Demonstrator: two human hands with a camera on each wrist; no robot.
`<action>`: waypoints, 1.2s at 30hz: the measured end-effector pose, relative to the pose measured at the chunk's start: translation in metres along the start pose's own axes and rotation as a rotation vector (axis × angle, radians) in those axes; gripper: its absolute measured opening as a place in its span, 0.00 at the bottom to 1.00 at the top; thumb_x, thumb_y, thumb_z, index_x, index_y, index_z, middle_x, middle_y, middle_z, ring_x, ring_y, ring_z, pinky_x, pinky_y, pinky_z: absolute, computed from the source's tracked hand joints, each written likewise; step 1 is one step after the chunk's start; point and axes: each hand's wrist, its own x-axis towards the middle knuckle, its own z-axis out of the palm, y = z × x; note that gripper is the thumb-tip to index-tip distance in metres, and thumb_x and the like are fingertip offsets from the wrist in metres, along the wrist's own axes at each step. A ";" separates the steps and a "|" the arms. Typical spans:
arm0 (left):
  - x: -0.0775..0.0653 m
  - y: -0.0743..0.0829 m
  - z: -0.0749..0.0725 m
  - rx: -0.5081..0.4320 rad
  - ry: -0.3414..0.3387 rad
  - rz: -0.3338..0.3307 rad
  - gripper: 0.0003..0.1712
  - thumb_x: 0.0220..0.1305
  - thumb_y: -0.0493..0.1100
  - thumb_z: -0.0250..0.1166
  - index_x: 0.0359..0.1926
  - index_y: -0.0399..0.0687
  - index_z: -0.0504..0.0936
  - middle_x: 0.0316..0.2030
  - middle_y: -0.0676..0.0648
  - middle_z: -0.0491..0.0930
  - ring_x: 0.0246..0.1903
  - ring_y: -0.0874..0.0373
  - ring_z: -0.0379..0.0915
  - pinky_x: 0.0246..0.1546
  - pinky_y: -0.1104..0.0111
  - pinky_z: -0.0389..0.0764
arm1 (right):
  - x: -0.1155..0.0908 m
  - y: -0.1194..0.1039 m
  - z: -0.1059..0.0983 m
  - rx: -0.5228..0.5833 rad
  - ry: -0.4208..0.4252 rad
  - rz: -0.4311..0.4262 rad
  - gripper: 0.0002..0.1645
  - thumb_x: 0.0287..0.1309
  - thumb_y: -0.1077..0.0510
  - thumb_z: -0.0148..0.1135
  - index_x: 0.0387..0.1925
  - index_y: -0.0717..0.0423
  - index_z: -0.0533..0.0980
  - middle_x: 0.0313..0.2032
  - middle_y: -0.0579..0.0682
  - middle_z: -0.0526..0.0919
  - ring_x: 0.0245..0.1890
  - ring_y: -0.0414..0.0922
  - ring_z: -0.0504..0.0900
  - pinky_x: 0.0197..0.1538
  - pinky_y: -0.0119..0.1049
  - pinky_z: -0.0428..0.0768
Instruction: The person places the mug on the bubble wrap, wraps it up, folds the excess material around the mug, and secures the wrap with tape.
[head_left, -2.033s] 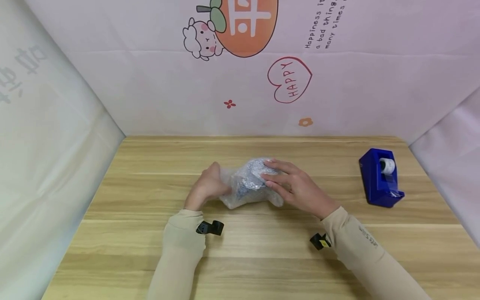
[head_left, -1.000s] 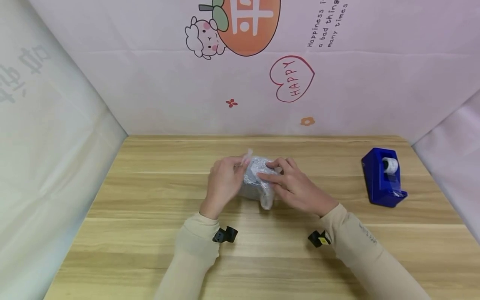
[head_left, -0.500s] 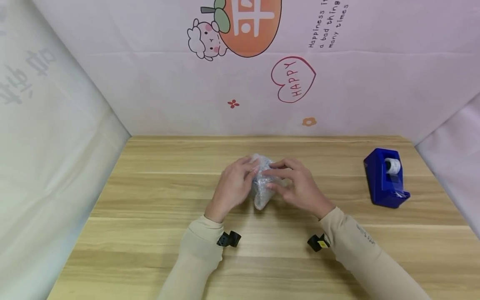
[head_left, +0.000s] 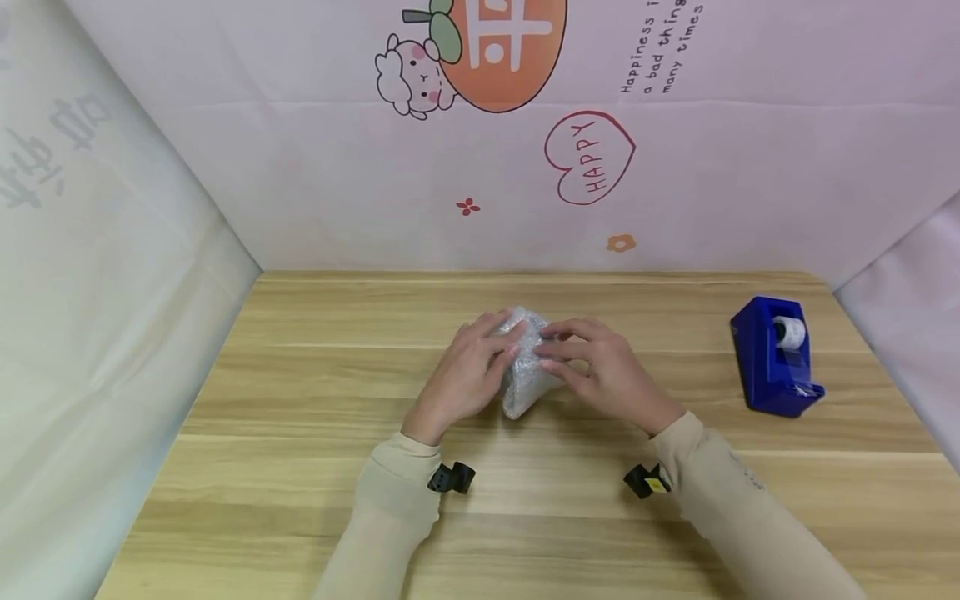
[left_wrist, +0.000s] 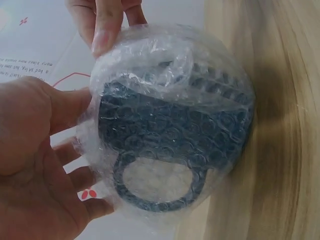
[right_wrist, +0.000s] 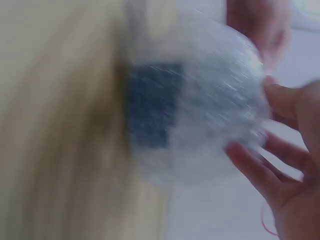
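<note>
A dark blue mug [left_wrist: 170,122] lies wrapped in clear bubble wrap [head_left: 522,385] on the wooden table. Its handle shows through the layers in the left wrist view. My left hand [head_left: 467,367] holds the upper left of the bundle, thumb and fingers spread around the plastic. From the other side my right hand [head_left: 603,367] grips the wrap near the top, its fingertips close to those of the left. The right wrist view is blurred, with a dark patch of the mug visible under the folded wrap. Parts of the bundle are hidden behind both hands.
A blue tape dispenser [head_left: 776,358] with a roll of tape [head_left: 790,332] stands on the right side of the wooden table [head_left: 315,383]. White printed sheets [head_left: 360,192] rise behind and at both sides. Each wrist carries a small black camera [head_left: 452,478].
My left hand has come from the loose left end of the wrap onto the top of the bundle, folding that end over. The bundle has turned; my right hand stays on it.
</note>
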 end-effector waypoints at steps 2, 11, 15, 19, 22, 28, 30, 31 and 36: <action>0.000 -0.001 0.000 -0.004 -0.008 -0.001 0.23 0.78 0.45 0.55 0.69 0.45 0.73 0.75 0.41 0.61 0.74 0.37 0.53 0.72 0.39 0.51 | 0.001 0.000 -0.003 0.020 -0.026 0.017 0.11 0.56 0.63 0.75 0.43 0.59 0.88 0.50 0.55 0.85 0.47 0.50 0.81 0.39 0.42 0.84; 0.002 -0.009 -0.002 -0.052 -0.065 0.050 0.28 0.76 0.50 0.58 0.71 0.44 0.70 0.76 0.41 0.58 0.77 0.42 0.45 0.75 0.45 0.44 | 0.006 -0.003 -0.002 0.073 0.023 0.127 0.24 0.51 0.63 0.79 0.51 0.60 0.84 0.43 0.52 0.86 0.37 0.46 0.85 0.32 0.34 0.87; 0.004 -0.014 -0.003 -0.102 -0.053 0.079 0.27 0.75 0.49 0.61 0.69 0.42 0.73 0.75 0.41 0.60 0.77 0.42 0.47 0.76 0.47 0.45 | 0.012 -0.005 -0.004 0.008 -0.027 0.117 0.22 0.54 0.58 0.78 0.52 0.59 0.85 0.42 0.51 0.84 0.28 0.41 0.81 0.28 0.33 0.83; 0.005 -0.016 -0.001 -0.138 -0.033 0.073 0.26 0.74 0.49 0.62 0.66 0.41 0.76 0.75 0.43 0.62 0.77 0.45 0.47 0.76 0.49 0.46 | 0.016 -0.005 -0.004 -0.001 -0.066 0.117 0.16 0.56 0.57 0.76 0.46 0.59 0.88 0.41 0.51 0.83 0.22 0.38 0.77 0.25 0.32 0.80; 0.004 -0.016 0.000 -0.143 -0.016 0.061 0.26 0.74 0.50 0.62 0.65 0.42 0.77 0.74 0.44 0.63 0.76 0.46 0.50 0.75 0.47 0.50 | 0.019 -0.004 -0.004 0.012 -0.085 0.128 0.13 0.57 0.56 0.76 0.42 0.58 0.89 0.39 0.48 0.82 0.23 0.37 0.75 0.24 0.32 0.78; 0.001 -0.011 -0.003 -0.033 -0.012 0.043 0.29 0.72 0.57 0.63 0.67 0.48 0.77 0.74 0.43 0.62 0.73 0.47 0.57 0.74 0.49 0.54 | 0.021 -0.002 -0.004 0.045 -0.110 0.162 0.10 0.57 0.57 0.76 0.39 0.57 0.90 0.38 0.46 0.81 0.27 0.39 0.75 0.26 0.34 0.76; 0.000 -0.010 -0.005 -0.003 -0.020 0.043 0.31 0.70 0.58 0.65 0.67 0.49 0.76 0.74 0.42 0.62 0.73 0.47 0.56 0.75 0.49 0.52 | 0.022 -0.001 -0.004 0.050 -0.112 0.162 0.09 0.56 0.58 0.76 0.38 0.57 0.90 0.37 0.46 0.81 0.28 0.40 0.75 0.28 0.35 0.76; -0.001 -0.009 -0.006 0.001 -0.025 0.041 0.32 0.69 0.59 0.66 0.68 0.49 0.76 0.74 0.42 0.63 0.73 0.47 0.56 0.75 0.48 0.51 | 0.023 -0.001 -0.004 0.052 -0.111 0.162 0.09 0.56 0.59 0.76 0.38 0.58 0.90 0.37 0.47 0.82 0.28 0.40 0.76 0.28 0.36 0.76; 0.000 -0.008 -0.009 -0.048 -0.062 -0.002 0.33 0.68 0.57 0.68 0.69 0.50 0.74 0.76 0.44 0.60 0.75 0.46 0.53 0.73 0.49 0.58 | 0.027 0.001 -0.004 0.070 -0.110 0.175 0.05 0.55 0.60 0.77 0.34 0.58 0.90 0.35 0.47 0.82 0.26 0.40 0.76 0.28 0.36 0.75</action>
